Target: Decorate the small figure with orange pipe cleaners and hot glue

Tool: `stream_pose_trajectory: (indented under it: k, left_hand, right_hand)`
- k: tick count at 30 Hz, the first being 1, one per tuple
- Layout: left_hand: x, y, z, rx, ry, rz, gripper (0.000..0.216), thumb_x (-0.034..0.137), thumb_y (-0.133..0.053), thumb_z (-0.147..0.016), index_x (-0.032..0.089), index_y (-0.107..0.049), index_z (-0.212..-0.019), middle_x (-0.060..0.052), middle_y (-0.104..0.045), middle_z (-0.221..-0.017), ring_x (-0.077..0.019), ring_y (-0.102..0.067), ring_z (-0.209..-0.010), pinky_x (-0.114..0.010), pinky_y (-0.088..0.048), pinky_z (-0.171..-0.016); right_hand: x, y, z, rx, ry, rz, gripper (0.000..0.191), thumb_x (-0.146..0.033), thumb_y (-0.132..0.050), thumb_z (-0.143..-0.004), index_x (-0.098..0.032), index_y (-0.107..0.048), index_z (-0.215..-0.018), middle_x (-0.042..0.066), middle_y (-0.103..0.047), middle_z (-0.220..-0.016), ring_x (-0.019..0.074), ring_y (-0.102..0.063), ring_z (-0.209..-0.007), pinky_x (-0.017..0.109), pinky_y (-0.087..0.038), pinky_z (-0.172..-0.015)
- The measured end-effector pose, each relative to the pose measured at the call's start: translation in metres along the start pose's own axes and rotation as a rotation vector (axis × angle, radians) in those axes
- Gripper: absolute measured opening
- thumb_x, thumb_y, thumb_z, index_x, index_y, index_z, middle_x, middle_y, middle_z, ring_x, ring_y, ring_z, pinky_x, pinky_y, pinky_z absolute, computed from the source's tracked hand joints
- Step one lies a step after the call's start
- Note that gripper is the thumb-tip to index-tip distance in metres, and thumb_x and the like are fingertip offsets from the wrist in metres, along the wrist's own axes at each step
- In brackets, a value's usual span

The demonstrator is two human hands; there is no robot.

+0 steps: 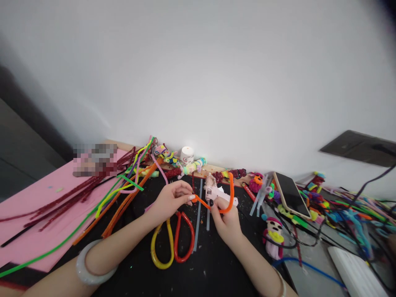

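An orange pipe cleaner (232, 192) runs between my two hands; its left end is curled into a small coil. My left hand (173, 200) pinches that coiled end between thumb and fingers. Further along, my right hand (227, 220) grips the same stem, whose free part bends upward past the fingers. Just behind my right hand lies a pale pink glue gun (213, 193). Below my hands are scissors with one yellow handle loop (154, 251) and one red loop (185, 260); their blades are hidden. A translucent glue stick (198, 231) lies beside them.
Dark red, green and orange pipe cleaners (89, 222) spread over a pink sheet (58, 181) at left. Small pipe-cleaner dolls (274, 237) and a phone (291, 194) lie at right, among cables. A white power strip (355, 270) is at lower right. Behind, a white roll (187, 155) stands by the wall.
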State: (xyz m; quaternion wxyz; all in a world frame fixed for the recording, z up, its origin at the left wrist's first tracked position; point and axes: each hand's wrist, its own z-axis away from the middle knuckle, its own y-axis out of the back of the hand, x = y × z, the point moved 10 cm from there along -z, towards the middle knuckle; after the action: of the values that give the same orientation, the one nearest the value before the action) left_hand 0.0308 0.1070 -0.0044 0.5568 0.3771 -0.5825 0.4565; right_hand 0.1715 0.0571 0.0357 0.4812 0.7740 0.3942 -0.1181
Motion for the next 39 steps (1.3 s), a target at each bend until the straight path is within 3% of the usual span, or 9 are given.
stream_pose_trajectory:
  k: [22, 28, 39]
  left_hand:
    - [-0.002, 0.003, 0.004, 0.047, -0.043, -0.027, 0.019, 0.024, -0.066, -0.071, 0.014, -0.054, -0.083, 0.000, -0.061, -0.070, -0.0070, -0.052, -0.048, -0.020, -0.045, -0.049]
    - [-0.002, 0.002, 0.006, 0.045, -0.062, -0.043, 0.017, 0.024, -0.064, -0.073, 0.014, -0.055, -0.084, 0.000, -0.061, -0.071, -0.0069, -0.053, -0.049, -0.020, -0.044, -0.050]
    - [-0.001, 0.002, 0.007, 0.053, -0.081, -0.101, 0.019, 0.028, -0.064, -0.074, 0.015, -0.055, -0.084, -0.001, -0.061, -0.073, -0.0081, -0.053, -0.051, -0.021, -0.044, -0.050]
  right_hand:
    - [-0.019, -0.021, 0.008, -0.153, 0.061, -0.013, 0.015, -0.015, -0.043, -0.083, -0.018, -0.051, -0.070, 0.000, -0.051, -0.062, 0.0123, -0.049, -0.058, 0.024, -0.037, -0.056]
    - [-0.021, -0.023, 0.008, -0.158, 0.067, -0.001, 0.010, -0.016, -0.046, -0.081, -0.017, -0.056, -0.079, 0.000, -0.051, -0.062, 0.0125, -0.048, -0.058, 0.024, -0.037, -0.055]
    - [-0.032, -0.029, 0.009, -0.171, 0.103, 0.022, 0.006, -0.021, -0.050, -0.079, -0.018, -0.054, -0.077, -0.002, -0.048, -0.059, 0.0112, -0.044, -0.053, 0.023, -0.036, -0.052]
